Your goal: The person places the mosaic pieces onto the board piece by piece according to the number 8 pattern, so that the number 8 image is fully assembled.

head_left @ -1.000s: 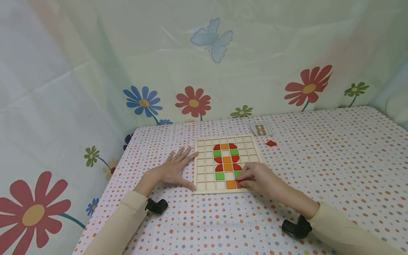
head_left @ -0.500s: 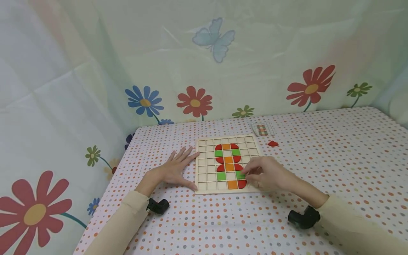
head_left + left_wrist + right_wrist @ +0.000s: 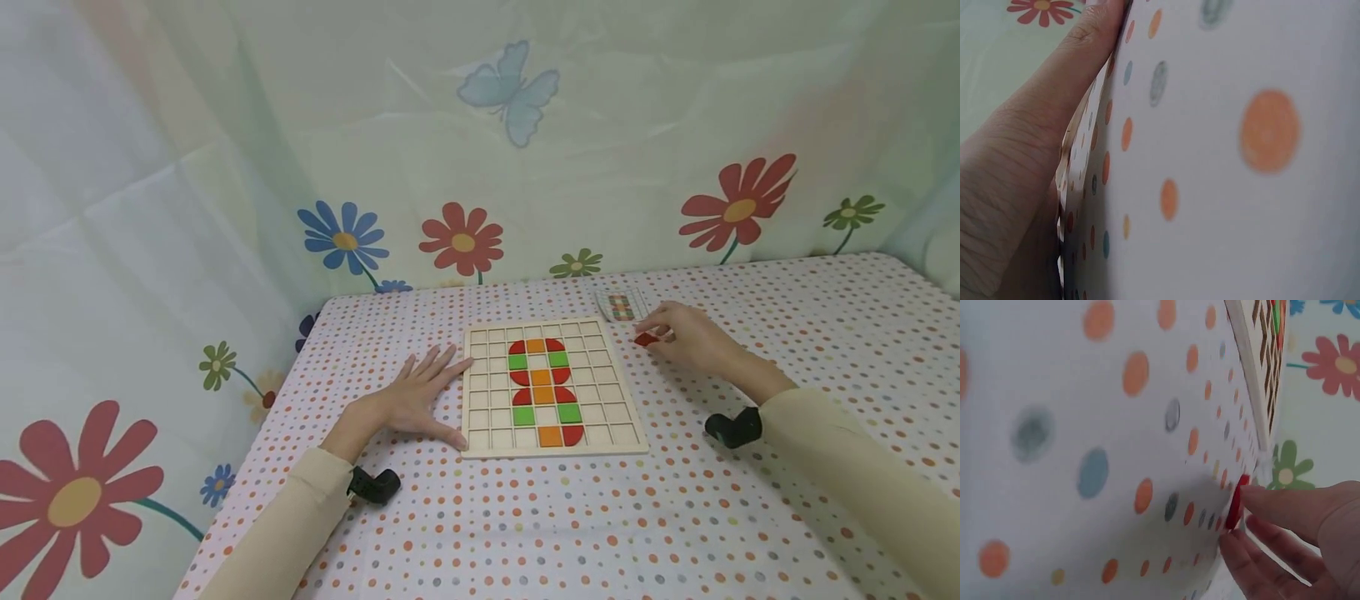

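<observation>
Fingers (image 3: 1285, 509) of the right hand (image 3: 686, 336) pinch a red piece (image 3: 645, 339) at the board's (image 3: 551, 446) 2 o'clock; left hand (image 3: 408, 396) lies flat, fingers spread.

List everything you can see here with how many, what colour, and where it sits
wooden grid board: one, pale wood, middle of the table.
red curved pieces: seven, red, in the board.
green squares: four, green, in the board.
orange squares: four, orange, in the board.
loose red piece: one, red, right of the board.
pattern card: one, behind the board.
tablecloth: one, white, dotted.
wrist cameras: two, black.
left hand: flat beside the board.
right hand: fingers pinch the loose red piece.
</observation>
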Tool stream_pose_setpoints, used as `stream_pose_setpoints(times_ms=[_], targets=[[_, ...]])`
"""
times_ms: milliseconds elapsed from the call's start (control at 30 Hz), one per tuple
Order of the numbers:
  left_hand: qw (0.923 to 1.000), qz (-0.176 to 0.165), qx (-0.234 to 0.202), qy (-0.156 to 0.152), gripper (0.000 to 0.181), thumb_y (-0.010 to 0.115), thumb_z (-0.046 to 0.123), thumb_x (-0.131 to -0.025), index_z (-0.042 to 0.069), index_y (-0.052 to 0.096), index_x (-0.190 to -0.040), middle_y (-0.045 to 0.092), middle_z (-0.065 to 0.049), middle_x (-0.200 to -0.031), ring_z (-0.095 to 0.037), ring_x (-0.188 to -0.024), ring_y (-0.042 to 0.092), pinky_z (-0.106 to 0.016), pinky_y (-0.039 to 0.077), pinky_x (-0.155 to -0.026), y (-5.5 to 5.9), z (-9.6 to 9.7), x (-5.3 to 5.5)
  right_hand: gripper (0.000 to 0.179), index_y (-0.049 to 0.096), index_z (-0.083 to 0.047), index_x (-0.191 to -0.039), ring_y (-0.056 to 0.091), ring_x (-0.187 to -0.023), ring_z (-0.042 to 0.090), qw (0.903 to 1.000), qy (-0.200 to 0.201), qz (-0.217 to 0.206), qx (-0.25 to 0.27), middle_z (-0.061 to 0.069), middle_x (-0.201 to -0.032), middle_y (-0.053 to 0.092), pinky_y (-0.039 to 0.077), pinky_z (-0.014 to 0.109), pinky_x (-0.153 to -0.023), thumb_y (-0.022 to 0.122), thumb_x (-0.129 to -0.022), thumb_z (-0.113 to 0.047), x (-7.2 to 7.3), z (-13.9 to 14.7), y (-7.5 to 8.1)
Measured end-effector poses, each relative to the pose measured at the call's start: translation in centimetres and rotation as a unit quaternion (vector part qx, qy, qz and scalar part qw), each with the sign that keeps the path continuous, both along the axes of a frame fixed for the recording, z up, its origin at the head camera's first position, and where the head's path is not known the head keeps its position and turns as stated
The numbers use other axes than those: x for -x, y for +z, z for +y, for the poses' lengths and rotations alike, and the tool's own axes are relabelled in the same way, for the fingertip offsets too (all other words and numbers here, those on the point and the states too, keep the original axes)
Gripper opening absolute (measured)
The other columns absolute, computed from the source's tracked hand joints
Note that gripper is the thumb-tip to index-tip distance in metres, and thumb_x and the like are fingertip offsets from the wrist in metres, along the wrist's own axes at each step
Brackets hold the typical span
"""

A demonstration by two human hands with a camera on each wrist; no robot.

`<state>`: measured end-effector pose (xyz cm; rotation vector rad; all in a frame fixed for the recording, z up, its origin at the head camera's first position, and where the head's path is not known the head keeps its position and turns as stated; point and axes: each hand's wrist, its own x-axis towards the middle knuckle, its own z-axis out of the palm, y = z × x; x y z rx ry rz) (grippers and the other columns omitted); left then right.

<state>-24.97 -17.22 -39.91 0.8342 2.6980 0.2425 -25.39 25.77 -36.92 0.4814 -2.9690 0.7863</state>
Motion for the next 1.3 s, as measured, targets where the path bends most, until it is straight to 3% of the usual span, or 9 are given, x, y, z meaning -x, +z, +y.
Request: stream_pose_setpoints(times_ms=[333, 567, 733, 900, 1133, 1300], targets=[[1.0000, 0.000, 0.000, 0.001, 0.122, 0.079, 0.070, -0.079, 0.029, 0.008, -0.170, -0.009, -0.005, -0.176, -0.032, -0.161, -0.012, -0.059, -0.004, -0.128, 0.0, 0.0, 0.0, 0.027, 0.071, 0.013, -0.118, 0.056, -0.089, 0.033, 0.9991, -0.028, -0.014, -0.029, 0.027, -0.106, 0.063, 0.049, 0.044, -0.074, 0.074, -0.094, 0.003, 1.0, 0.1, -0.5], [1.0000, -0.002, -0.001, 0.000, 0.124, 0.079, 0.072, -0.078, 0.029, 0.008, -0.170, -0.009, -0.005, -0.176, -0.032, -0.161, -0.013, -0.059, -0.005, -0.128, -0.1, -0.1, 0.2, 0.020, 0.072, 0.016, -0.110, 0.064, -0.096, 0.040, 0.9974, -0.055, -0.027, -0.036, 0.031, -0.108, 0.069, 0.055, 0.053, -0.083, 0.074, -0.094, 0.004, 1.1, -0.3, -0.3], [1.0000, -0.004, 0.005, 0.005, 0.126, 0.077, 0.074, -0.077, 0.033, 0.004, -0.170, -0.014, 0.000, -0.176, -0.027, -0.160, -0.017, -0.056, -0.008, -0.128, -0.8, -0.3, 0.6, 0.014, 0.071, 0.016, -0.101, 0.064, -0.088, 0.037, 0.9958, -0.072, -0.044, -0.035, 0.026, -0.094, 0.071, 0.056, 0.051, -0.080, 0.073, -0.092, 0.005, 1.1, -0.4, 0.0], [0.9999, -0.008, 0.003, 0.007, 0.126, 0.078, 0.074, -0.077, 0.034, 0.002, -0.170, -0.016, 0.002, -0.175, -0.025, -0.159, -0.019, -0.056, -0.008, -0.128, -1.1, -0.3, 0.8, 0.016, 0.070, 0.017, -0.103, 0.064, -0.090, 0.038, 0.9948, -0.082, -0.056, -0.022, 0.027, -0.096, 0.069, 0.056, 0.050, -0.080, 0.073, -0.091, 0.007, 0.9, -0.6, 0.2], [0.9999, -0.006, 0.007, 0.008, 0.126, 0.078, 0.073, -0.078, 0.034, 0.002, -0.170, -0.017, 0.002, -0.175, -0.025, -0.159, -0.019, -0.055, -0.009, -0.128, -0.9, -0.3, 0.7, 0.023, 0.071, 0.018, -0.112, 0.064, -0.096, 0.042, 0.9976, -0.067, -0.017, 0.002, 0.033, -0.106, 0.066, 0.056, 0.051, -0.079, 0.073, -0.090, 0.011, 0.1, -0.9, -0.3], [0.9999, -0.007, 0.007, 0.003, 0.125, 0.079, 0.071, -0.079, 0.031, 0.004, -0.170, -0.014, -0.002, -0.175, -0.028, -0.160, -0.017, -0.057, -0.008, -0.128, -0.3, -0.1, 0.4, 0.022, 0.073, 0.016, -0.111, 0.060, -0.086, 0.036, 0.9992, -0.039, 0.009, 0.000, 0.027, -0.097, 0.061, 0.053, 0.044, -0.070, 0.068, -0.090, 0.015, -0.8, -2.2, -0.2]])
